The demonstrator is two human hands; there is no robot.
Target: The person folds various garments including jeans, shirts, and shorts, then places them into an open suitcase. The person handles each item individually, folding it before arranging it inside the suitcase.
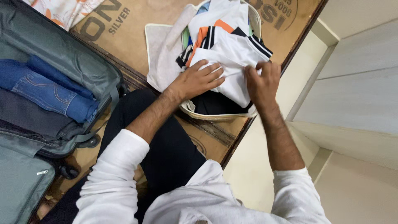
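Both hands gripped a white shirt (232,62): the left hand (199,79) lay on it with fingers spread and curled slightly into the cloth, pressing rather than clenching, and the right hand (261,83) pinched a fold at its right edge, fingers closed on the fabric. The left forearm ran up from a rolled white sleeve (112,174) across a dark trouser leg (166,149); the right forearm rose nearly straight from its own sleeve (298,191), wrist bent inward.

At the far left an open grey suitcase (62,45) held folded blue jeans (45,89), with a dark grey garment (29,116) packed just beside them. Right of it lay brown board (124,37), printed in dark letters. The shirt, trimmed with black and orange stripes, sat on top of a pile of clothes in a pale basket (215,116), with a dark garment (215,103) under it and a grey cloth (166,49) hanging over the basket's left rim. Further right stood pale walls and a step (356,95).
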